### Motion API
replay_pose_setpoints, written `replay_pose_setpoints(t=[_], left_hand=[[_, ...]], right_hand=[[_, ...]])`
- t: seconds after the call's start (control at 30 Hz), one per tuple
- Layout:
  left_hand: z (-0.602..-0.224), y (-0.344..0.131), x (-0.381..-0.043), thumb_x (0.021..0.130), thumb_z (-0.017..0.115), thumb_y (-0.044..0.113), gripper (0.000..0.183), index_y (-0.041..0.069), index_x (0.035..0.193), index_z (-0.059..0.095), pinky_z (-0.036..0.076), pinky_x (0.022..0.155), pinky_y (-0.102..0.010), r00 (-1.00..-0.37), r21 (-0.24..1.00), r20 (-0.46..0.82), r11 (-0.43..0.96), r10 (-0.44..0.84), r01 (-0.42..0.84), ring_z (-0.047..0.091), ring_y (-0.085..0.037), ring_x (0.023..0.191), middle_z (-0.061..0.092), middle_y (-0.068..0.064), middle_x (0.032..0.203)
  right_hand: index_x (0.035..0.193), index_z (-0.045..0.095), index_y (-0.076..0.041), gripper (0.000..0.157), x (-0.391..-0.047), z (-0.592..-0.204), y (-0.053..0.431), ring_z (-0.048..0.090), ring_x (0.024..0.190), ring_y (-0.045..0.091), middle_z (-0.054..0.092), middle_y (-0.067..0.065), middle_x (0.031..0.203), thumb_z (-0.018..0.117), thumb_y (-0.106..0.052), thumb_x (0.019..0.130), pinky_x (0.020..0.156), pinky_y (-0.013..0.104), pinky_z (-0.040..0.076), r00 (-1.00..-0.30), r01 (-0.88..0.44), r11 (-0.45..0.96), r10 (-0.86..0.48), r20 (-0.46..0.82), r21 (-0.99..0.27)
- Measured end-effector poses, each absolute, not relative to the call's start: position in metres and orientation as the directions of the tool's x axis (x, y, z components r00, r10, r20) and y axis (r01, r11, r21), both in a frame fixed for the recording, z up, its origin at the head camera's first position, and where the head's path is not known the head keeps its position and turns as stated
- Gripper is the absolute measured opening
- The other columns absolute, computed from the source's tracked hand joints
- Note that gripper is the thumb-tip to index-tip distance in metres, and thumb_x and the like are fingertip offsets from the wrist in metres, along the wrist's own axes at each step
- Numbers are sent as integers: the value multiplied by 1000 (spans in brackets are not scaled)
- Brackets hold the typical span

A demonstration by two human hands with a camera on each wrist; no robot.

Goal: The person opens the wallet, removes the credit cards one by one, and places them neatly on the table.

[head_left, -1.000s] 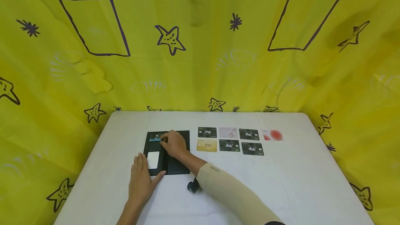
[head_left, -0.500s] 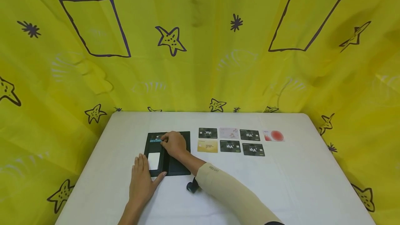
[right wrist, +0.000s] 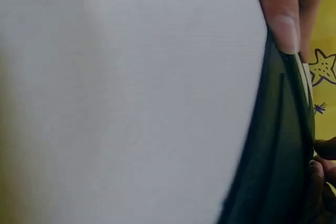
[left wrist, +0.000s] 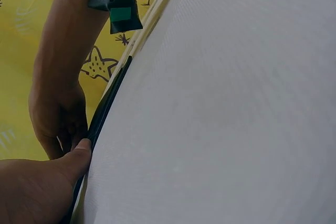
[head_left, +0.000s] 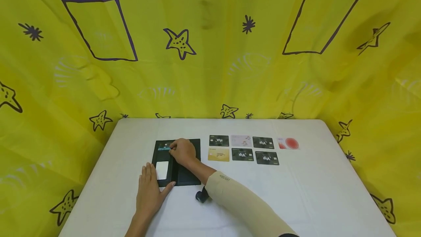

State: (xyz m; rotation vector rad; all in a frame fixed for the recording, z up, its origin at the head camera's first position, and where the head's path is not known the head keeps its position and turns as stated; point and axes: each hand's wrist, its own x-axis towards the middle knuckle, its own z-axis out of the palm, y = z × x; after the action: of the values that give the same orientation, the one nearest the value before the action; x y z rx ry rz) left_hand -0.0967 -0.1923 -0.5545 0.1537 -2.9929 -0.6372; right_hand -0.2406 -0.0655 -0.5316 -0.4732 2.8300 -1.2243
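Observation:
A black wallet point(head_left: 188, 175) lies spread flat at the left of the table. My left hand point(head_left: 149, 189) rests along its lower left corner, fingers straight and the thumb on the near edge. That thumb point(right wrist: 286, 30) also shows on the wallet's edge in the right wrist view. A white panel point(head_left: 162, 170) sits in the left half. My right hand point(head_left: 182, 151) reaches across the wallet to the upper left pocket area. Its fingertips pinch the right end of a dark card with a blue band point(head_left: 163, 149), partly hidden by the fingers.
To the right of the wallet, cards lie in two rows: black Vip cards point(head_left: 219, 140), a pale pink card point(head_left: 241, 140), a gold card point(head_left: 218, 154) and a red-and-white card point(head_left: 288, 143). A yellow patterned curtain point(head_left: 210, 65) hangs behind the white table point(head_left: 315, 193).
Both hands hold nearly the same places. The whole scene has shifted slightly down in the head view; the right wrist camera has moved a little left.

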Motion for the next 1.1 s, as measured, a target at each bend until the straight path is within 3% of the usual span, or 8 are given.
replay_pose_setpoints(t=[0.27,0.37,0.73,0.93,1.1], left_hand=[[-557,-193,-97,90,82,44,109,-21,155,24,17,123,-65,-992,408,52,909,-112,-82,15,-53,154,18,-39,165],[-559,-193,-96,90,81,44,109,-21,155,24,17,123,-65,-993,412,57,908,-108,-75,15,-54,154,18,-39,165],[-559,-195,-95,88,83,45,109,-21,154,27,20,122,-66,-988,413,109,909,-108,-54,19,-55,153,22,-39,163],[-558,-193,-96,90,81,45,108,-21,155,25,17,123,-65,-991,418,61,905,-116,-80,16,-53,154,19,-38,165],[-558,-194,-97,90,80,46,108,-20,155,25,17,123,-65,-991,414,71,907,-113,-74,17,-53,154,20,-38,165]], right_hand=[[73,80,-10,23,-256,-519,-74,54,57,11,69,-5,69,89,-28,85,48,25,41,-976,-2,683,-161,-147,-730],[72,75,-8,30,-261,-517,-77,53,58,14,62,-2,66,91,-31,82,49,27,40,-969,61,717,-124,-213,-695],[86,71,0,27,-264,-508,-80,53,61,17,58,2,73,86,-23,88,51,28,45,-955,99,685,-138,-262,-722],[96,71,6,25,-270,-510,-82,52,60,18,56,6,74,79,-17,96,49,29,44,-950,186,576,-103,-296,-796],[84,70,8,20,-276,-515,-85,48,52,16,54,7,67,75,-7,96,44,26,39,-958,208,474,-79,-276,-856]])
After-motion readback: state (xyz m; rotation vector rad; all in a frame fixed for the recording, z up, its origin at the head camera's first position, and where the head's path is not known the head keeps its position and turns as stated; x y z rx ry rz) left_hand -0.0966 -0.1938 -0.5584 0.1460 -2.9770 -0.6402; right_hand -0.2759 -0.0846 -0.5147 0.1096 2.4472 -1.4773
